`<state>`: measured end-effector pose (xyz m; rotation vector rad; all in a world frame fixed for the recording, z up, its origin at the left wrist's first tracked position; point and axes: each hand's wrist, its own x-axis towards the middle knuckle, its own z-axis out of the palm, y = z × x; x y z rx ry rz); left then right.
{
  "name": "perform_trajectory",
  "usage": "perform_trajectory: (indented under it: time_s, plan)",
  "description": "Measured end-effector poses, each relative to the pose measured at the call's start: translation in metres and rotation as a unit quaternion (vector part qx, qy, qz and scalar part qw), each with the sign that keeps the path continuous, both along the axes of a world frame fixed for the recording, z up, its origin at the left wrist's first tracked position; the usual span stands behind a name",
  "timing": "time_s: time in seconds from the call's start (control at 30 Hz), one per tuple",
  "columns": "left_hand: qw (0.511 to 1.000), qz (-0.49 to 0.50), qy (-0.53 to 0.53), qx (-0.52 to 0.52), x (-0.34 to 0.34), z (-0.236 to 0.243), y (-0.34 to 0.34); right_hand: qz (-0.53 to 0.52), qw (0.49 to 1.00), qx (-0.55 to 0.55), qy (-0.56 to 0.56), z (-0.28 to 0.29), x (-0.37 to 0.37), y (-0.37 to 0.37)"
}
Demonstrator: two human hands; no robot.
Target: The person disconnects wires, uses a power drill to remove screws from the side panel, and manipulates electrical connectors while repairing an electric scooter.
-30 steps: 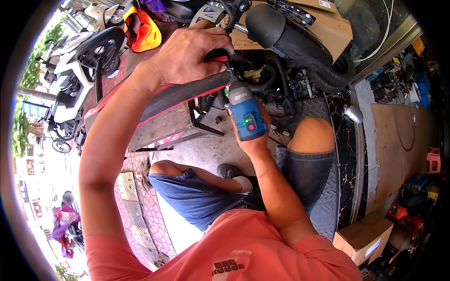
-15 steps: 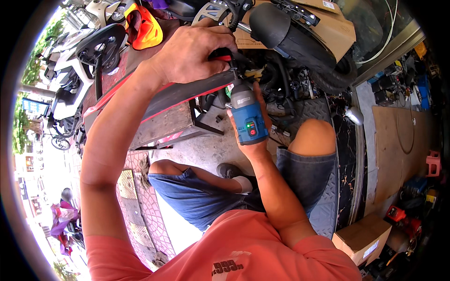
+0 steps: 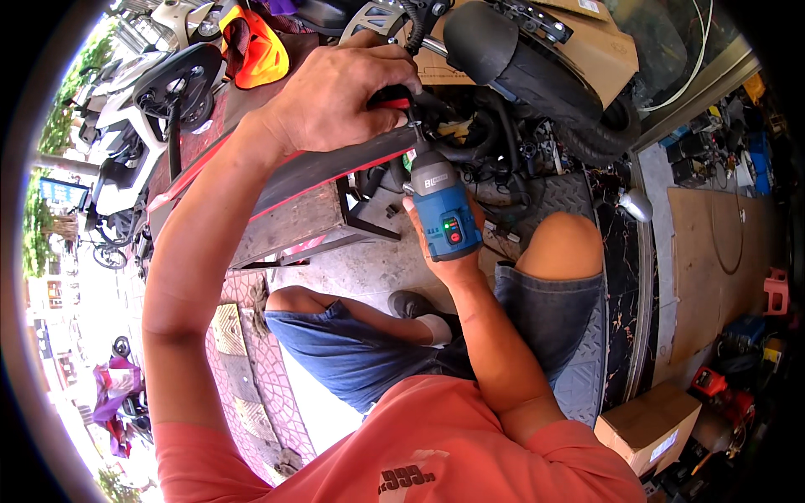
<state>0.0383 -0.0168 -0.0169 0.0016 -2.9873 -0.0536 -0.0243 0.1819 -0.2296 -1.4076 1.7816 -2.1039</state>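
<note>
My right hand is wrapped round a blue and grey cordless impact driver, with small lights glowing on its base. The driver's bit points up at the end of a long black deck with red edges, which looks like that of an electric scooter. Whether the bit touches the deck end I cannot tell. My left hand is closed over that same end, its thumb along the near side and its fingers curled over the far side. The deck lies across a low wooden bench.
Beyond my hands, a black wheel with fender rests by cardboard. Cables and dark parts lie below it. An orange-yellow cap sits at the far left, near parked scooters. A cardboard box stands at the near right.
The impact driver has shifted slightly down and to the right, its bit drawn back a little from the deck end. My left hand keeps its hold, almost still.
</note>
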Motion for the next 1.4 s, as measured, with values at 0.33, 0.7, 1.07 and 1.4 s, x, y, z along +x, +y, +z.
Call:
perform_trajectory:
  time_s: [0.33,0.7,1.07,1.4]
  plan:
    - [1.0,0.003,0.007,-0.008,0.001,-0.002,0.0,-0.003,1.0,0.006,0.018,0.009,-0.001,0.0]
    - [1.0,0.009,0.002,-0.003,0.001,0.0,0.002,-0.011,0.998,-0.02,0.067,0.01,-0.017,0.002]
    - [1.0,0.009,0.016,-0.014,0.0,-0.002,0.002,0.013,0.999,0.027,0.02,0.005,0.004,0.024]
    - [0.941,0.147,0.226,0.206,0.029,-0.009,-0.016,-0.254,0.967,-0.02,0.013,0.152,-0.078,0.196]
